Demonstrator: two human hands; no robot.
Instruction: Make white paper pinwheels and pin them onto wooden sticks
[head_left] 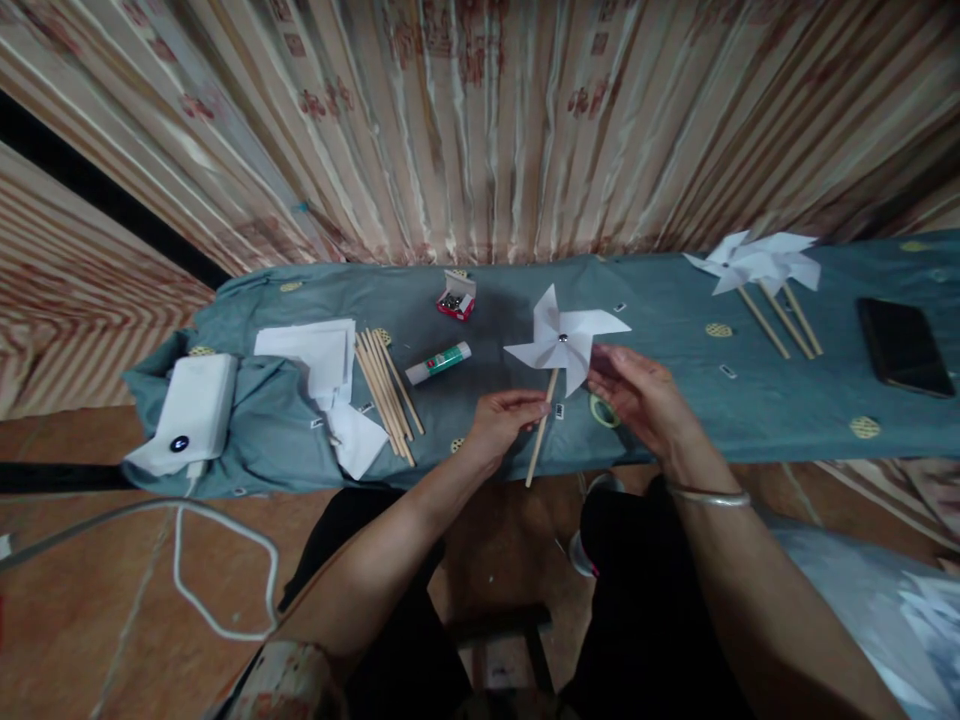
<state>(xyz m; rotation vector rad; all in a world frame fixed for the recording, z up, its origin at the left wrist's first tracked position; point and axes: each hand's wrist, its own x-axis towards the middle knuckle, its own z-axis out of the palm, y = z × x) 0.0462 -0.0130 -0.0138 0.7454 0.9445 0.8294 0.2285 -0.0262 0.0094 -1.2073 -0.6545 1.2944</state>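
Note:
A white paper pinwheel (564, 346) with a silver pin at its centre is held up over the table, its wooden stick (541, 440) slanting down. The thumb and fingers of my left hand (510, 420) pinch that stick just below the blades. My right hand (634, 385) is at the pinwheel's right side, fingertips against or just beside a blade; whether they grip the paper I cannot make out. Beneath my right fingers lies a pale green ring (602, 412), perhaps a roll of tape, partly covered by the hand.
On the blue-green cloth (667, 400) are a glue stick (438, 363), a small red box of pins (457, 296), wooden sticks (386, 395), white paper sheets (319, 345) and a white power bank (196, 405) with its cable. Finished pinwheels (772, 265) and a black phone (904, 345) lie right.

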